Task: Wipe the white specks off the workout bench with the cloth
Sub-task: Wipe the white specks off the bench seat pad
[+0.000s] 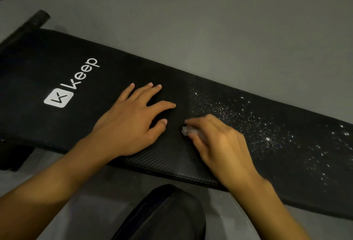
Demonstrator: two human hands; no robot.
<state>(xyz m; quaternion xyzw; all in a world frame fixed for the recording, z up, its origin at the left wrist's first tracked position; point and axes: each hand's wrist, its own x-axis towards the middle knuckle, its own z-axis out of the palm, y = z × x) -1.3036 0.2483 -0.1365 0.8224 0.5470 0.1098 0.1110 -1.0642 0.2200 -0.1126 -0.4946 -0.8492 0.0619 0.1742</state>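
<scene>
Nearest sat a knee (162, 215). On the bench (47, 58) the left hand (133, 117) lay flat, fingers wide; the right hand (219, 144) pinched maybe a cloth (186, 130) beside white specks (267, 139).

floor (210, 20): grey, upper frame | black tube (39, 17): upper left | black fabric shape (168, 215): bottom centre

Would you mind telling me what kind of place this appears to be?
Probably a home workout corner or small gym: a black padded workout bench with a Keep logo stands on a plain grey floor.
</scene>
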